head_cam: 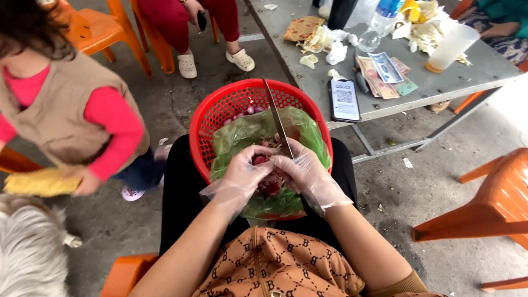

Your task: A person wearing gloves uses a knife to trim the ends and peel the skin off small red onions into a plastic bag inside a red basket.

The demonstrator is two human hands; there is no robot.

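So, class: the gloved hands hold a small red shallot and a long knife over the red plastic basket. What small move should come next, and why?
Probably draw the long knife in the right hand across the small red shallot pinched by the left hand: its blade points away, and peelings lie on the green plastic bag lining the red plastic basket.

A grey bench (440, 88) is standing at the upper right, carrying a scatter of things: a phone (344, 100) is lying near its front edge, banknotes (383, 74) are fanning out just beside it, and a clear plastic cup (452, 48) (tilted, with orange at its base) is resting further right. Crumpled tissues (335, 52) and pale peelings (426, 33) are lying about the far end — a patterned paper bag (302, 27) too. On the concrete floor (418, 187), orange plastic chairs (489, 209) are standing.
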